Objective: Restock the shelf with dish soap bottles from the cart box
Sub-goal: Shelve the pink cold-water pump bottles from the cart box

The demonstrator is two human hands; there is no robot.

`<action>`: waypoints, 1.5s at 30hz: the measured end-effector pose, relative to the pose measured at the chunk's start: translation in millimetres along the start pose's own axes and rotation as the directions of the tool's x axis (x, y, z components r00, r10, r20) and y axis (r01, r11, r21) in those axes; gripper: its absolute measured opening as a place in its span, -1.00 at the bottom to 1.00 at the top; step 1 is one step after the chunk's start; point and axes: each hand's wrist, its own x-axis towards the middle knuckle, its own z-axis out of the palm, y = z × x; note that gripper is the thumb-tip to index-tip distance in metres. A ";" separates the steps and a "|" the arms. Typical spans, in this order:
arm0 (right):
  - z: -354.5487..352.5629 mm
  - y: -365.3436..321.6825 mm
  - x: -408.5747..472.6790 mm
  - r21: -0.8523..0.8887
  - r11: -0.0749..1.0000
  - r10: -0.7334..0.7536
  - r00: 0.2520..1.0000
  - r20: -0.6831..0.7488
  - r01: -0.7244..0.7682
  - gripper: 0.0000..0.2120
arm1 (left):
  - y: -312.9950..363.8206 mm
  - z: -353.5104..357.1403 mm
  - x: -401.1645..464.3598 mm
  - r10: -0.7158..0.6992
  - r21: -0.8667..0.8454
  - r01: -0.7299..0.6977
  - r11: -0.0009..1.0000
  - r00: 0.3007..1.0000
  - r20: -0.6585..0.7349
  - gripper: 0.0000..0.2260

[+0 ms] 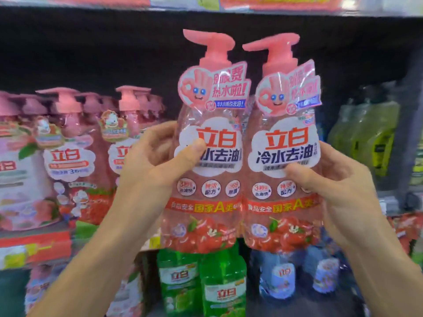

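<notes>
While raised side by side and touching before the shelf gap: left pink bottle [206,156] gripped in left hand [158,159], right pink bottle [286,161] gripped in right hand [329,179], thumbs across labels. Stocked pink bottles [75,152] far left; green bottles [203,284] below.

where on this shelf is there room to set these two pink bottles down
The dark gap between the stocked pink pump bottles and the yellow-green bottles looks free, though the held bottles hide its floor. Left of it is packed.
</notes>
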 end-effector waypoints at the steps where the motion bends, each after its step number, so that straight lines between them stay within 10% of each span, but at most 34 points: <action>1: 1.8 -0.5 8.7 -0.019 1.000 -0.024 1.000 -0.018 0.024 -0.53 | -1.8 2.6 11.0 0.017 -0.019 -0.017 1.000 1.000 -0.004 -0.65; 28: -40.3 75.6 101.5 0.061 0.985 0.161 0.986 0.031 -0.163 -0.53 | -83.2 36.8 70.1 -0.033 -0.054 0.021 0.998 0.973 -0.230 -0.68; 35: -50.2 80.5 100.1 0.016 0.983 0.182 0.981 0.066 -0.183 -0.42 | -92.0 38.9 65.7 0.084 0.213 -0.038 0.976 0.974 -0.210 -0.65; 40: -54.3 74.5 87.1 -0.398 0.916 0.073 0.995 0.062 -0.042 -0.46 | -90.5 42.6 50.6 0.118 0.743 0.017 0.669 0.984 -0.130 -0.20; 45: -42.6 73.1 58.5 -0.747 0.665 0.035 0.999 0.037 0.004 -0.01 | -89.8 63.2 26.9 0.121 0.930 0.136 0.342 0.975 -0.187 0.12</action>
